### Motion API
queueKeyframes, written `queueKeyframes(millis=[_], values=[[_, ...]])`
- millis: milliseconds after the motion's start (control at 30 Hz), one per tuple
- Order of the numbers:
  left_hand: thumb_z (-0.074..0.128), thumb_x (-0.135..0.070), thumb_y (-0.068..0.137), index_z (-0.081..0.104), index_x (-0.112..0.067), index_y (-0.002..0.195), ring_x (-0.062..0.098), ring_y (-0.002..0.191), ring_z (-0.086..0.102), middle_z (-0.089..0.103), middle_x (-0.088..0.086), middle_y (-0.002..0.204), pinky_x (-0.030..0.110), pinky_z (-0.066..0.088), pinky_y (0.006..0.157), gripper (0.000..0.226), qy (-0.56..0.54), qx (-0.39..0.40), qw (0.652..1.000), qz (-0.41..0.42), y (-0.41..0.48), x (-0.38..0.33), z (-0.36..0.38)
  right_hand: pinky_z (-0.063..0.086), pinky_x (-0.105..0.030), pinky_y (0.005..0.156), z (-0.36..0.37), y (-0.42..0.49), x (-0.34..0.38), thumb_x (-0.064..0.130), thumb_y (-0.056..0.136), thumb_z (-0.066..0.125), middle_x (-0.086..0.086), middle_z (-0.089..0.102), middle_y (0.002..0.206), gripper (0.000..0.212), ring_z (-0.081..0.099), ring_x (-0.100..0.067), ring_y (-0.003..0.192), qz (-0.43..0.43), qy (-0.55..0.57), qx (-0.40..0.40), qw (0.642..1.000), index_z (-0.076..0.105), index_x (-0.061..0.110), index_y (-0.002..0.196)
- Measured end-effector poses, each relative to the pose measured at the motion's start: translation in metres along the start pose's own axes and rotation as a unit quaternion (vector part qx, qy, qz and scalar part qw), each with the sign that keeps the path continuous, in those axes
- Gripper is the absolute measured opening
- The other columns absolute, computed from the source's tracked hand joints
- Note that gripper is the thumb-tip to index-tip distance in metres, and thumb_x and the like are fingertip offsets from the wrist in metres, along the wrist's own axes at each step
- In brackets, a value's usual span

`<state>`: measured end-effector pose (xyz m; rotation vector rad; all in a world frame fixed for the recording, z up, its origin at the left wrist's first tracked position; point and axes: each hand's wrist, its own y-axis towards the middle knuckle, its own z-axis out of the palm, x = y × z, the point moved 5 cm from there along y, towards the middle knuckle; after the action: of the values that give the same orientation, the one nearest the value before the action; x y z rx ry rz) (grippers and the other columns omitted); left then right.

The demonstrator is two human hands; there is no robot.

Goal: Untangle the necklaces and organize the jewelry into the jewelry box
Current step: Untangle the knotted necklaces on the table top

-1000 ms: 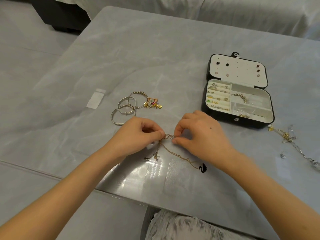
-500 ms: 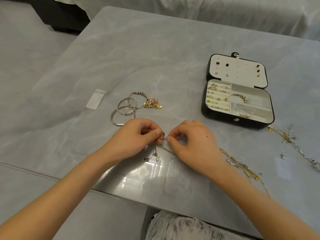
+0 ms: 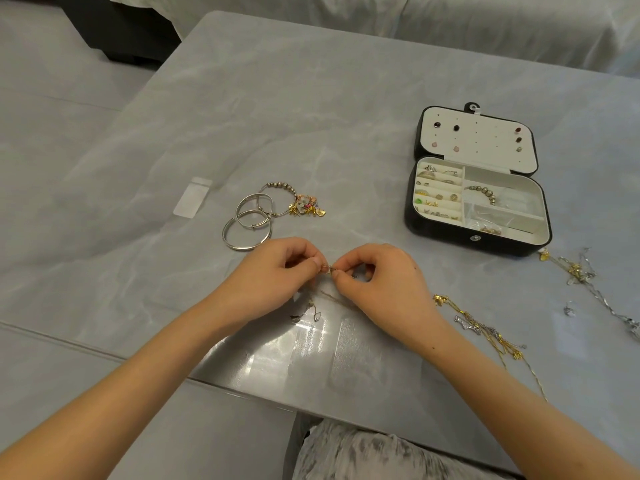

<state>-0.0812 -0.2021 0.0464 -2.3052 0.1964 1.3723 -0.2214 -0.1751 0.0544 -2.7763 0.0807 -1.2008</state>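
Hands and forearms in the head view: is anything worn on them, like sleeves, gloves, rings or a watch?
Nothing visible. The left hand and right hand are bare, with no gloves, rings or bracelets showing. The left forearm and right forearm are uncovered up to the frame edge: no sleeves, no watch.

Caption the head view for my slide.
Left hand and right hand pinch a thin chain over the table, open jewelry box at right.

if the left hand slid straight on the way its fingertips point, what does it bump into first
The right hand, it seems: the left hand points at it across the thin chain both pinch, fingertips nearly meeting.
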Motion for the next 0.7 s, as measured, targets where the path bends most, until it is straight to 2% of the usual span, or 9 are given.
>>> queueKeyframes(millis=[133,200,267,333,467,567,633,700], values=[[0.066,-0.023,0.084,0.066,-0.021,0.079,0.023,0.068,0.064,0.068,0.004,0.072,0.039,0.051,0.073,0.005,0.023,-0.01,1.0,0.017,-0.0022,-0.0046,0.0023,0.029,-0.011,0.055,-0.0004,-0.0014,0.0004,0.025,0.078,0.064,0.02,0.052,0.057,0.008,0.046,0.001,0.061,0.001,0.008,0.001,1.0,0.069,0.03,0.074],[0.068,-0.024,0.083,0.066,-0.022,0.077,0.02,0.064,0.062,0.066,0.001,0.067,0.039,0.05,0.072,0.006,0.036,-0.015,0.999,0.025,-0.0023,-0.0056,0.0025,0.033,-0.009,0.055,-0.0004,-0.0016,0.0005,0.026,0.078,0.065,0.02,0.051,0.054,0.008,0.048,0.007,0.063,0.002,0.01,0.0,1.0,0.069,0.03,0.073],[0.067,-0.022,0.083,0.066,-0.023,0.076,0.009,0.061,0.056,0.062,-0.008,0.063,0.036,0.049,0.071,0.007,0.043,-0.027,0.998,0.024,-0.0012,-0.0059,0.0018,0.035,-0.004,0.059,0.0,-0.0014,0.0001,0.025,0.078,0.066,0.019,0.055,0.057,0.007,0.047,0.014,0.067,0.004,0.007,0.002,1.0,0.07,0.027,0.074],[0.064,-0.022,0.085,0.065,-0.024,0.076,0.007,0.063,0.054,0.061,-0.009,0.066,0.034,0.047,0.072,0.01,0.038,-0.033,0.999,0.014,0.0,-0.0051,0.0019,0.035,-0.003,0.06,0.0002,-0.0015,-0.0005,0.024,0.077,0.066,0.017,0.06,0.061,0.006,0.048,0.015,0.066,0.006,0.007,0.003,1.0,0.071,0.026,0.073],[0.061,-0.024,0.089,0.065,-0.02,0.078,0.014,0.07,0.056,0.069,0.011,0.082,0.036,0.047,0.076,0.012,0.001,-0.041,0.999,-0.014,0.0019,-0.002,0.0034,0.036,-0.005,0.055,-0.0008,-0.0028,-0.0013,0.021,0.076,0.067,0.016,0.062,0.061,0.008,0.05,0.011,0.057,0.016,0.032,0.009,0.999,0.07,0.025,0.07],[0.061,-0.022,0.089,0.066,-0.019,0.078,0.016,0.072,0.057,0.068,0.014,0.083,0.029,0.047,0.072,0.012,-0.039,-0.039,0.998,-0.034,0.0029,-0.001,0.0052,0.036,-0.005,0.051,-0.0016,-0.0038,-0.003,0.02,0.075,0.067,0.019,0.057,0.052,0.01,0.05,0.009,0.051,0.027,0.047,0.007,0.998,0.07,0.027,0.068],[0.061,-0.021,0.089,0.067,-0.016,0.078,0.012,0.071,0.055,0.064,0.008,0.078,0.018,0.043,0.065,0.013,-0.062,-0.036,0.996,-0.047,0.0033,-0.0004,0.0056,0.035,-0.006,0.049,-0.0026,-0.0038,-0.0046,0.02,0.076,0.067,0.022,0.055,0.047,0.012,0.05,0.009,0.05,0.039,0.06,0.004,0.997,0.069,0.028,0.067],[0.059,-0.021,0.09,0.067,-0.013,0.08,0.01,0.072,0.055,0.063,0.003,0.076,0.016,0.042,0.065,0.015,-0.084,-0.031,0.994,-0.057,0.0041,0.0007,0.0048,0.034,-0.006,0.048,-0.0034,-0.0036,-0.0059,0.019,0.076,0.067,0.026,0.053,0.045,0.014,0.05,0.009,0.049,0.05,0.068,0.004,0.996,0.069,0.028,0.065]])
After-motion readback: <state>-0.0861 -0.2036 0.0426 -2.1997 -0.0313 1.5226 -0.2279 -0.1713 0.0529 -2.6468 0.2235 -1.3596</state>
